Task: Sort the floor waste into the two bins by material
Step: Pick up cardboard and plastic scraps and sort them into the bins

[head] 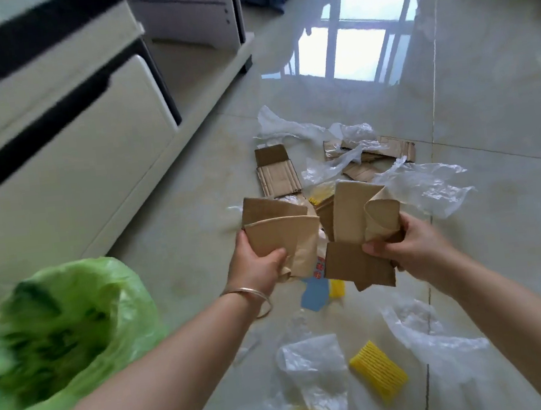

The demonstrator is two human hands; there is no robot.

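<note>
My left hand (256, 267) grips a bundle of brown cardboard pieces (278, 227) above the floor. My right hand (409, 249) holds another bunch of cardboard scraps (355, 222) beside it. A bin lined with a green plastic bag (58, 333) stands at the lower left, close to my left forearm. More cardboard (277, 173) lies flat on the tiles beyond my hands, mixed with clear plastic bags (425, 183). Yellow foam nets (379, 371) and further clear plastic (314, 365) lie on the floor below my hands.
A cream cabinet with dark-edged drawers (69, 136) runs along the left. A blue paper scrap (315, 296) lies under my hands. The glossy tiled floor (486, 96) stretches away to the right and reflects a window.
</note>
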